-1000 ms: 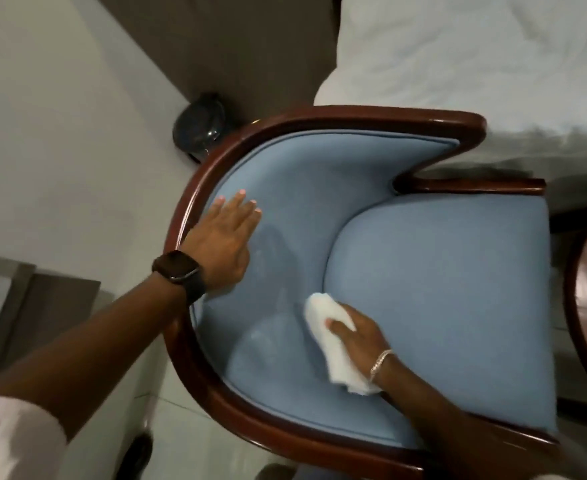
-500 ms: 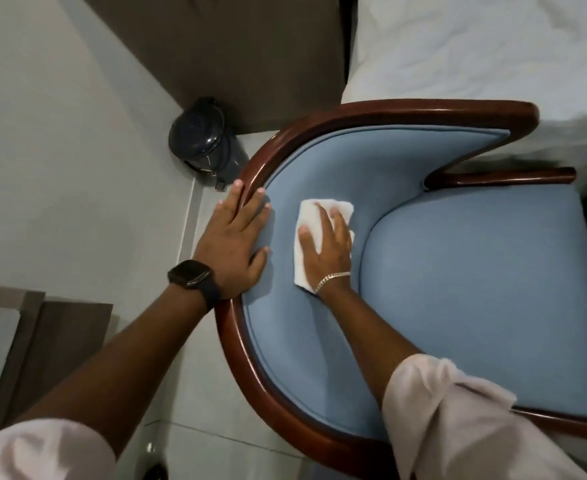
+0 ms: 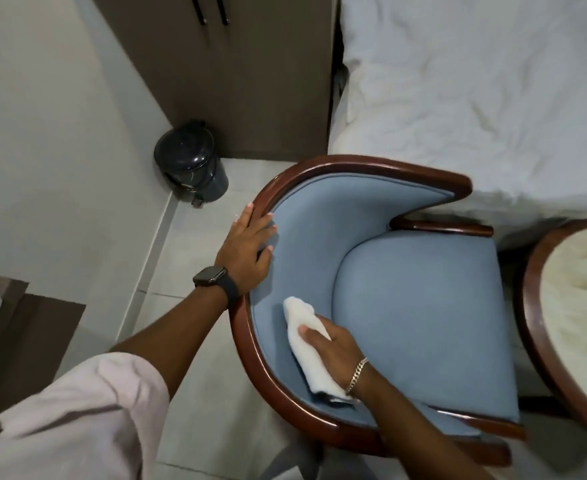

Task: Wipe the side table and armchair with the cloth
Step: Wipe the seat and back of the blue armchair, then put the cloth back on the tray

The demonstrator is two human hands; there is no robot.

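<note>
The armchair [image 3: 423, 306] has blue upholstery and a curved dark wooden frame, seen from above. My left hand [image 3: 247, 251], with a black watch at the wrist, lies over the wooden rim of the backrest, fingers spread and gripping it. My right hand [image 3: 333, 348], with a silver bracelet, presses a folded white cloth [image 3: 306, 348] against the lower inside of the blue backrest, near the seat cushion. The side table [image 3: 576, 323], round with a wooden rim and pale stone top, stands at the right edge, partly cut off.
A bed with white sheets [image 3: 475, 98] lies behind the chair. A small black pedal bin [image 3: 191, 161] stands on the tiled floor by a brown cabinet [image 3: 233, 64]. Brown furniture [image 3: 18, 327] sits at the lower left.
My right hand has swept the cloth down the inside of the backrest, from beside my left hand to the lower part near the seat. My left hand stays on the rim.
</note>
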